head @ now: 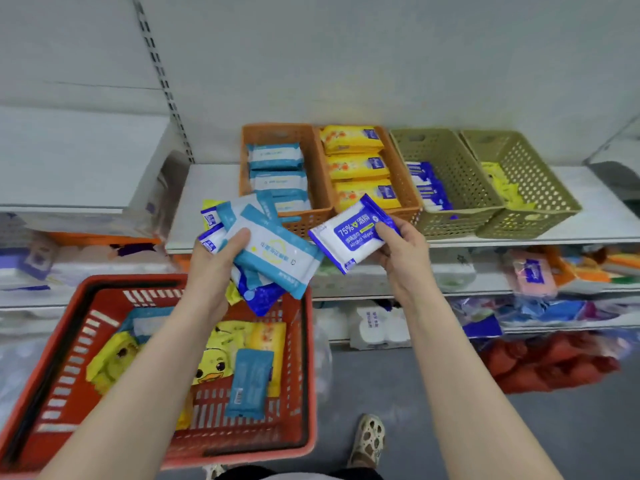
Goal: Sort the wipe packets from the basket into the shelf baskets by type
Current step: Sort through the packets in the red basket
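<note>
Left hand [218, 256] grips a fanned stack of wipe packets [273, 252], thumb on top. Right hand [398, 252] pinches an alcohol wipe packet [353, 233], probably by its corner.

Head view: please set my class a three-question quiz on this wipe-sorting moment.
1. True or false: the right hand holds a yellow packet.
2. Which shelf basket holds wipes matching the right hand's? A) left orange B) right orange C) left green
3. Fill in: the left hand grips several packets; the rest lie in the ___ basket.
Key: 1 false, it is a blue alcohol packet. 2 C, the left green basket. 3 red basket.
</note>
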A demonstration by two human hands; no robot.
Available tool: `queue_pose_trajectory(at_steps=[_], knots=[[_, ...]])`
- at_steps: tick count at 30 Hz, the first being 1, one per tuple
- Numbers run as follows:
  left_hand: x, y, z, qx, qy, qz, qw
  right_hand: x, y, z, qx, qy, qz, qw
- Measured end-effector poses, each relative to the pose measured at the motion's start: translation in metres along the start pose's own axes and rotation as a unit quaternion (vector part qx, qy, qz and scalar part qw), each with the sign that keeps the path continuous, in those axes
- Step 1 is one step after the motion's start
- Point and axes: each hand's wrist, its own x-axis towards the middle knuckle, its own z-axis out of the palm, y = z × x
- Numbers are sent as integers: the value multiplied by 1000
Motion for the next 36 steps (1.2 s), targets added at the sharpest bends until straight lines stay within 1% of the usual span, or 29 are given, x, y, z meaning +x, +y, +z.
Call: queue_pose_trajectory(at_steps=[3,5,8,11,12,14,18,20,23,26,29,32,33,34,35,36], knots=[[-4,-2,66,-19,5,19,1000,30,-31,-51,-13,-34,-15,999],[-6,-4,107,-33,12,25,999,51,-52,-85,-27,-36,-17,999],[-2,-9,156,-49,31,27,998,86,-81,-126,-46,3,-33,998],[9,-11,187,-59,51,26,997,126,-106,-151,-68,46,-68,994],[12,-11,196,-59,56,28,996,140,-111,-157,-89,55,-79,991],[21,-11,210,-59,66,31,996,168,-119,-162,-172,70,-101,977],[41,-8,232,-56,68,33,996,208,-127,-161,-364,50,-134,920],[52,-5,241,-62,61,29,996,222,-122,-160,-410,35,-115,904],[72,0,253,-56,51,38,996,236,-108,-157,-410,18,-59,910],[90,6,264,-42,42,49,997,252,-93,-151,-366,24,10,930],[104,15,271,-34,40,45,998,270,-80,-138,-318,59,54,945],[114,18,274,-39,57,29,997,298,-72,-119,-217,99,113,965],[116,19,275,-42,66,22,997,307,-71,-113,-207,102,122,965],[119,20,275,-44,71,19,996,318,-68,-109,-229,96,123,961],[120,21,276,-46,71,20,996,327,-65,-106,-280,80,116,950],[122,21,276,-46,73,22,996,333,-63,-104,-366,52,102,923]])
